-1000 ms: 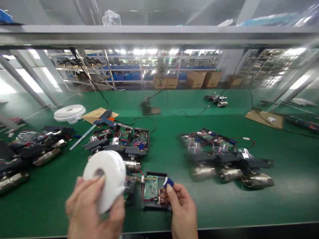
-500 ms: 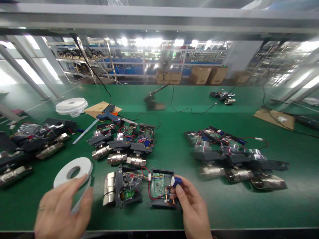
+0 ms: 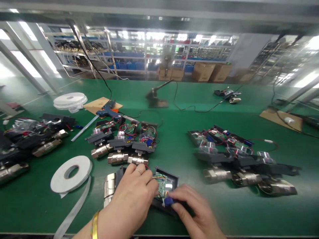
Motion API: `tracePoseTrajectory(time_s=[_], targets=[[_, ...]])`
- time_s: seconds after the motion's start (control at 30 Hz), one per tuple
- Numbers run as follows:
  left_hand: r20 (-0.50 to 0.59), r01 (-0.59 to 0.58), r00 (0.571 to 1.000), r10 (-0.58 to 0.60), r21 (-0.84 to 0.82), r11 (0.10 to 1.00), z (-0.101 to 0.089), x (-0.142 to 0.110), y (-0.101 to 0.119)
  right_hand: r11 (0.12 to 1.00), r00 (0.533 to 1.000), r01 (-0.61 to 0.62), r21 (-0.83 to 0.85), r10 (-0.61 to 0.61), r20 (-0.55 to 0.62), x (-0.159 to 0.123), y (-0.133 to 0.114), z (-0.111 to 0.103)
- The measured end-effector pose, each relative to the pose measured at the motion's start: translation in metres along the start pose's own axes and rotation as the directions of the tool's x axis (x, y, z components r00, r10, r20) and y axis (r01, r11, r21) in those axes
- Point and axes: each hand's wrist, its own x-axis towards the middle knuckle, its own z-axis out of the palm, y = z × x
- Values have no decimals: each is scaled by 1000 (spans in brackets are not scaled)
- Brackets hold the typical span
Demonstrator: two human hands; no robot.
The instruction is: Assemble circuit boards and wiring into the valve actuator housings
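My right hand (image 3: pixel 195 210) pinches a small blue block-shaped part (image 3: pixel 169 201) between thumb and fingers, at the lower edge of an open dark housing half. In that half lies a green circuit board (image 3: pixel 161 184) with coloured wires. Across the other housing half reaches my left hand (image 3: pixel 132 196), its fingers curled down beside the board. Their tips are hidden, so what they grip cannot be made out. A metal ball valve (image 3: pixel 109 186) on this unit shows partly behind my left hand. Left of it a roll of white tape (image 3: pixel 71 174) lies with a loose strip trailing toward the front edge.
Several similar valve units (image 3: pixel 136 149) stand behind my hands, with more valve units (image 3: pixel 244 166) at right and others (image 3: pixel 47 142) at far left. A blue glue gun (image 3: pixel 108 111) rests on cardboard. Farther back are a white reel (image 3: pixel 70 99) and black cables.
My left hand has moved right from the tape roll to the open housing. My right hand has lowered the blue part slightly, to the housing's lower edge.
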Motion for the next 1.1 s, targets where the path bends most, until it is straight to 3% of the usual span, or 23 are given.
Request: tracePoseTrajectory(time_s=[0.1, 0.23, 0.47, 0.83, 1.1], targets=[[115, 45, 993, -37, -70, 997, -5, 10, 0, 993, 993, 96, -62, -91, 80, 7, -1, 2], [230, 58, 972, -42, -62, 996, -9, 19, -1, 973, 984, 162, -167, -147, 95, 13, 0, 12], [309, 58, 949, -68, 42, 997, -15, 26, -3, 890, 972, 231, -392, -226, 59, 22, -3, 24], [311, 101, 944, -112, 52, 994, -6, 31, -1, 784, 943, 318, -534, -318, 95, 12, 8, 36], [281, 114, 951, -125, 55, 992, -1, 29, -4, 801, 950, 298, -520, -304, 75, 13, 12, 30]])
